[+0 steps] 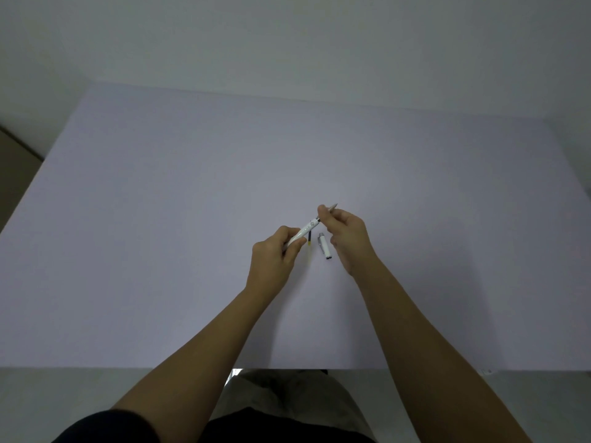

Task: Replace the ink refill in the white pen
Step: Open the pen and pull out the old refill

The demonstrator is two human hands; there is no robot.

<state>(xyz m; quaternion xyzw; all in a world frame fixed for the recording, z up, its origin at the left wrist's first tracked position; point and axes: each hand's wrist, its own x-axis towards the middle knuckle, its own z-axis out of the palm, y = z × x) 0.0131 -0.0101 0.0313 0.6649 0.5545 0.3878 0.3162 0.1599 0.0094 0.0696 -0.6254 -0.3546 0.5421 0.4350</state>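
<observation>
Left hand: our left hand has its fingers clamped on the slim white plastic pen barrel, held slanting above the pale lilac table.
Right hand: our right hand pinches the silvery pointed tip section at the barrel's far end, fingers closed on it; we cannot tell whether it is joined or just apart.
Loose parts: a thin dark refill with a yellowish end and a short white cap with a metal clip lie on the table between the hands, close but apart.
Progress: we judge the pen opened and mid-swap; which refill is the lying one is unclear. Closing and capping remain.
Obstacles: nothing beyond blocks us; the table's far side is bare.
</observation>
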